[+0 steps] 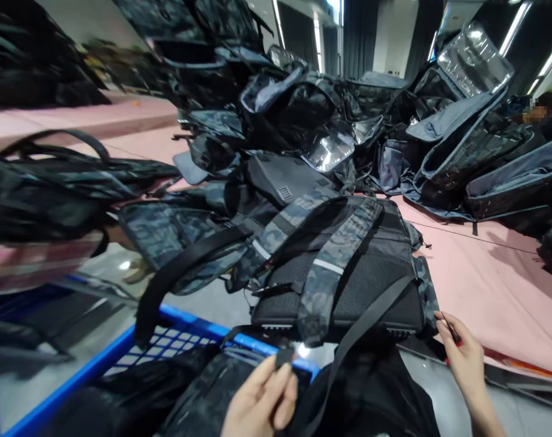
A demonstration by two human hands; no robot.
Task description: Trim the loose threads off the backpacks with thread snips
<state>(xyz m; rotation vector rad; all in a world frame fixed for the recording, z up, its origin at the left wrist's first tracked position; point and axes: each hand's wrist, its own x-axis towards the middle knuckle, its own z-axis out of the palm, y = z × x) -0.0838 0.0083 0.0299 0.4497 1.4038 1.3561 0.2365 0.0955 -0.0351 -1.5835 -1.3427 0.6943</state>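
A camouflage backpack [376,267] lies on the pink-covered table with its mesh back and two shoulder straps facing up. My left hand [262,397], below its lower edge, is closed in a pinch on a small piece of black strap [284,358]. At the bag's lower right corner my right hand [462,355] is closed around a slim dark tool with red parts [453,332], perhaps small snips; most of it is hidden by the fingers. A loose black webbing strap [367,318] runs from the bag down towards me.
A blue plastic basket [121,343] holding dark bags stands at the front left. Many camouflage bags, several open with grey or silver linings [476,60], are heaped at the back. The pink tabletop [489,273] shows at right. Another person's head [537,112] is partly visible at far right.
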